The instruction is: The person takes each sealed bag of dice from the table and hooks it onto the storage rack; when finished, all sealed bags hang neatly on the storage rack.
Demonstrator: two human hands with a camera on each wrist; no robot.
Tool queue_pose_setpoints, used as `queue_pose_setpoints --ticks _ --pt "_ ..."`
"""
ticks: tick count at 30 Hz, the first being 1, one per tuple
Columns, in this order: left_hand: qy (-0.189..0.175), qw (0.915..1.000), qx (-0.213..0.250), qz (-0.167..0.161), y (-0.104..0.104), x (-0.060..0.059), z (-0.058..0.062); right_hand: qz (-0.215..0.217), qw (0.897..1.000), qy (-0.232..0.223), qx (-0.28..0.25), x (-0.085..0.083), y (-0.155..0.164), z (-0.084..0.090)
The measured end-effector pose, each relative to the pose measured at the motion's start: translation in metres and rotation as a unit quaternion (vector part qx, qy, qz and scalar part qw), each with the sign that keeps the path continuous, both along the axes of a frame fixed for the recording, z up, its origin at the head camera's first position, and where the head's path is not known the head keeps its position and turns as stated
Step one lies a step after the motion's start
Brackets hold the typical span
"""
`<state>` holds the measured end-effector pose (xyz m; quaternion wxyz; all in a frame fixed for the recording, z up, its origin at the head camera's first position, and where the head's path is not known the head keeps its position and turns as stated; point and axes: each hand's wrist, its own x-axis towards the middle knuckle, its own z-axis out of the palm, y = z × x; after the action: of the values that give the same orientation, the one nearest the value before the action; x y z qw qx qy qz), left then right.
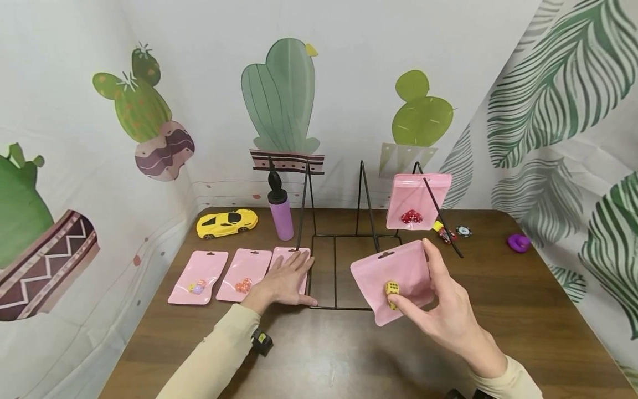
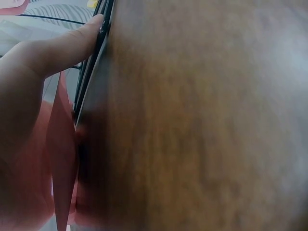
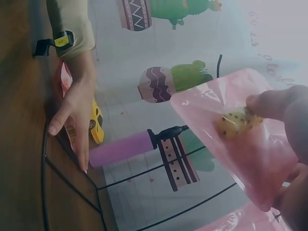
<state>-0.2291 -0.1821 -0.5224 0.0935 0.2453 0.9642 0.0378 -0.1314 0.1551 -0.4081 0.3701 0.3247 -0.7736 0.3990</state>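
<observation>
My right hand (image 1: pixel 438 307) holds a pink zip pouch (image 1: pixel 391 277) with a yellow die (image 1: pixel 391 288) inside, lifted above the table in front of the black wire rack (image 1: pixel 335 244). The right wrist view shows the same pouch (image 3: pixel 240 134) pinched between thumb and fingers (image 3: pixel 279 103). My left hand (image 1: pixel 286 282) lies flat, fingers straight, on a third pink pouch (image 1: pixel 291 256) beside the rack's base. Another pink pouch (image 1: pixel 417 199) with red dice hangs on the rack's right peg. Two more pouches (image 1: pixel 197 277) (image 1: pixel 245 274) lie flat to the left.
A yellow toy car (image 1: pixel 226 223) and a purple pump bottle (image 1: pixel 281 213) stand at the back left. A small red toy (image 1: pixel 444 233), a poker chip (image 1: pixel 463 230) and a purple object (image 1: pixel 519 243) lie at the back right. Cactus-print walls enclose the table (image 1: pixel 523 310).
</observation>
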Motion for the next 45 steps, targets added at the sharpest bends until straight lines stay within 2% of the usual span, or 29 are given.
queue_pose_setpoints --ticks 8,22,30,40,45 --pt "-0.009 1.0000 0.000 0.001 -0.001 -0.001 -0.001 -0.027 0.998 -0.059 -0.004 0.000 -0.005 0.002" --pt "-0.001 1.0000 -0.003 0.004 -0.001 0.000 0.001 -0.035 0.998 -0.053 0.002 0.002 -0.009 -0.003" --pt "-0.003 1.0000 -0.001 0.000 0.000 0.001 0.001 -0.040 0.993 -0.112 0.016 0.002 -0.009 -0.007" --pt "-0.002 1.0000 -0.006 0.001 -0.001 0.000 -0.002 -0.046 0.990 -0.132 0.001 -0.018 -0.021 -0.012" --pt "-0.002 1.0000 -0.009 0.002 0.000 0.000 -0.002 -0.053 0.992 -0.114 -0.018 -0.037 -0.027 -0.018"
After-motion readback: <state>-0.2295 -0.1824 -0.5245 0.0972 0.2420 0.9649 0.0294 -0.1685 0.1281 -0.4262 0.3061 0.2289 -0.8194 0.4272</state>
